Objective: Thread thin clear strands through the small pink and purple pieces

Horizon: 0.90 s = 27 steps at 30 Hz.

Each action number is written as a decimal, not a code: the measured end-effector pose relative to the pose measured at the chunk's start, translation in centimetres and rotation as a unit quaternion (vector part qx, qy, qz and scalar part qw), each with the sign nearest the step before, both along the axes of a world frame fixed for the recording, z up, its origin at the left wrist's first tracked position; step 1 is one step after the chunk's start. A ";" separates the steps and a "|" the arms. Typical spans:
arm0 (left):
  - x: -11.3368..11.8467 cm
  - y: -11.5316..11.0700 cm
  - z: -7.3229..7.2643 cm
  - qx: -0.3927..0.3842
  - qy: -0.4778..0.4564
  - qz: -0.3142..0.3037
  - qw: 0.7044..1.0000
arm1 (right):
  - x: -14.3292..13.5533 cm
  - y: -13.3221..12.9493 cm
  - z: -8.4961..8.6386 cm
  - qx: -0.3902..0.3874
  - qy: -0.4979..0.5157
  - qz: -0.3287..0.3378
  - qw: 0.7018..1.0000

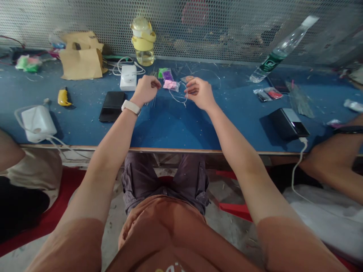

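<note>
My right hand [200, 93] pinches a thin, pale wire loop [178, 101] that hangs just above the blue table. My left hand [145, 90], with a white band on its wrist, has its fingertips closed together. Whatever they may hold is too small to make out. Between my hands lie small clear bags, one with pink pieces [170, 85] and one with purple pieces [167, 74]. Behind them is a green packet [162, 71]. A small brownish packet [187, 78] rests by my right fingertips. Thin wires [153, 100] lie beside my left hand.
A white charger [128, 77] and a black wallet-like object [112, 106] lie left of my hands. A yellow-lidded bottle [143, 41] stands by the mesh panel [241, 26]. To the right are a tilted water bottle [279, 54] and a black power bank [288, 124]. People sit on both sides.
</note>
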State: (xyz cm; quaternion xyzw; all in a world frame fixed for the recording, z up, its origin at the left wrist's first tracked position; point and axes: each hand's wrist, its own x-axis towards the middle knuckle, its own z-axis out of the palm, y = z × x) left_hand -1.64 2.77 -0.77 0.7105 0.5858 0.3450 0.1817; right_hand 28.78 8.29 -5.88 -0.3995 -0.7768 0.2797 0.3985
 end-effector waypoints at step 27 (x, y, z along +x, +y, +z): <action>5.2 -0.4 -2.7 -0.039 -0.144 -0.033 0.988 | -1.7 -0.8 -0.4 -0.073 0.104 0.008 0.992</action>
